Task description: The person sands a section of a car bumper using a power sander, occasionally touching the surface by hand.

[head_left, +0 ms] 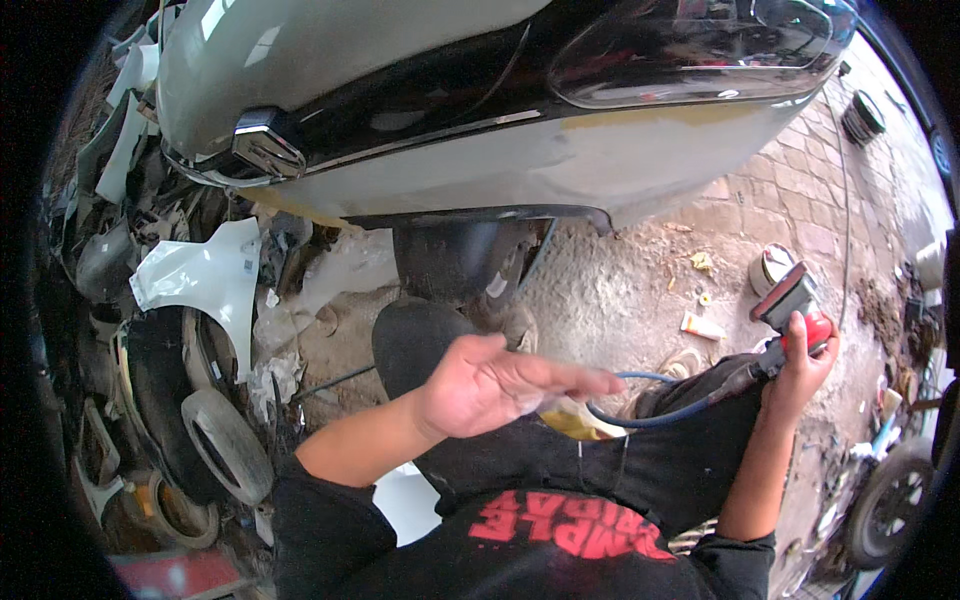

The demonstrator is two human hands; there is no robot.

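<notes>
My right hand (806, 362) is wrapped round a red and black power sander (793, 300), its flat pad tilted up and away from any surface. From the tool's rear a blue hose (655, 420) loops back across my lap. In front of my body, my left hand (500, 385) is raised with fingers stretched out and nothing in it; the fingertips look slightly blurred. Ahead of both hands is a car's grey body panel (480, 185) with yellowish patches along its edges. Neither hand touches the panel. A dark glossy lamp (700, 65) sits above it.
At left lie a white fender (205, 275), a worn tyre (228, 447) and piled car parts. A can (770, 268) and a white-orange tube (703, 327) are on the ground near the sander. A wheel (888, 510) and a black bucket (862, 118) are at right.
</notes>
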